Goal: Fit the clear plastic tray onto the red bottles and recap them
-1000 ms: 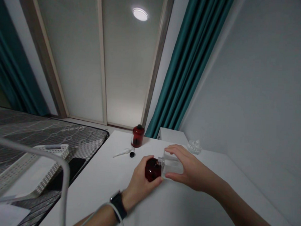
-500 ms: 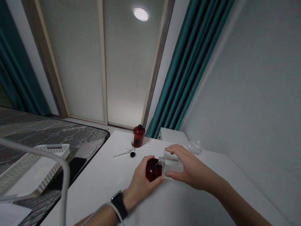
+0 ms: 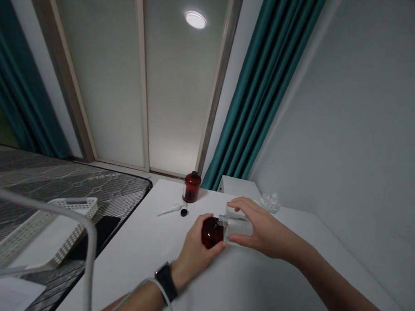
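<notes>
My left hand [image 3: 198,243] is wrapped round a dark reddish-brown bottle [image 3: 212,233] low over the white table. My right hand [image 3: 256,225] grips a clear bottle [image 3: 239,226] tipped on its side, its neck pointing left at the top of the brown bottle. The two mouths meet or nearly meet; whether liquid flows between them I cannot make out. Beyond my hands lie a white pump top [image 3: 170,210] with a thin tube and a small black cap [image 3: 184,212]. Behind these a second reddish-brown bottle [image 3: 192,187] with a black cap stands upright.
Crumpled clear plastic [image 3: 270,202] lies at the table's back right, near a white cabinet [image 3: 239,186]. To the left is a white perforated basket [image 3: 38,231]. A grey curved tube [image 3: 90,255] crosses the left foreground, and a cable [image 3: 160,287] runs over my left wrist.
Both hands keep their hold on the two bottles, almost in the same pose. Only a very slight shift of the whole view shows.
</notes>
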The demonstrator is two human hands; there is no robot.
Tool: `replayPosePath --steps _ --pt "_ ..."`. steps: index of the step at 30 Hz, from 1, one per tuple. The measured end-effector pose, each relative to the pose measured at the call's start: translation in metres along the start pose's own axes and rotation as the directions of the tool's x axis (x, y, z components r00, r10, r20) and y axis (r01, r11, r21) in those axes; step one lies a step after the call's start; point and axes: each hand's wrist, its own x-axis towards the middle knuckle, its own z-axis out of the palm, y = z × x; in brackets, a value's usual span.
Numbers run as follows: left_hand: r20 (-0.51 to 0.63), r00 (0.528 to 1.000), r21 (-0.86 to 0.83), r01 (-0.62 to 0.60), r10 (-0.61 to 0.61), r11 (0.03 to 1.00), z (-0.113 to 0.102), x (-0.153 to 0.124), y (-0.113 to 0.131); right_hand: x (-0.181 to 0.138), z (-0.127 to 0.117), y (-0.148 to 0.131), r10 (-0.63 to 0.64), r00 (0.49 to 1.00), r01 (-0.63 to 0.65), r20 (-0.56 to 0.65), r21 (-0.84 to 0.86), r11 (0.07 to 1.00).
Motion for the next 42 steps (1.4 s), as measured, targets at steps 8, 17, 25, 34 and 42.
replayPosePath --steps 8,17,25,34,42 --pt "-0.014 1.000 -0.014 -0.004 0.004 1.000 -0.0008 0.0004 0.0011 0.0022 -0.0025 -0.0021 -0.001 1.000 0.001 0.010 0.008 1.000" --pt "-0.024 1.000 -0.014 0.008 -0.008 1.000 -0.0004 0.0006 -0.0003 0.0057 -0.0054 -0.0034 0.000 1.000 0.000 0.030 0.009 1.000" --pt "-0.020 1.000 -0.023 0.007 -0.007 1.000 0.0002 0.0013 -0.0007 0.0053 -0.0040 -0.0025 -0.003 1.000 0.003 0.023 -0.001 1.000" --pt "-0.037 0.999 -0.018 -0.010 0.010 1.000 -0.0002 0.0013 -0.0013 0.0057 -0.0042 -0.0021 -0.024 0.999 0.025 0.023 -0.018 1.000" --pt "-0.033 0.999 -0.003 -0.020 0.020 1.000 -0.0013 0.0013 0.0005 0.0042 -0.0033 -0.0019 -0.013 0.999 0.014 0.031 -0.019 1.000"
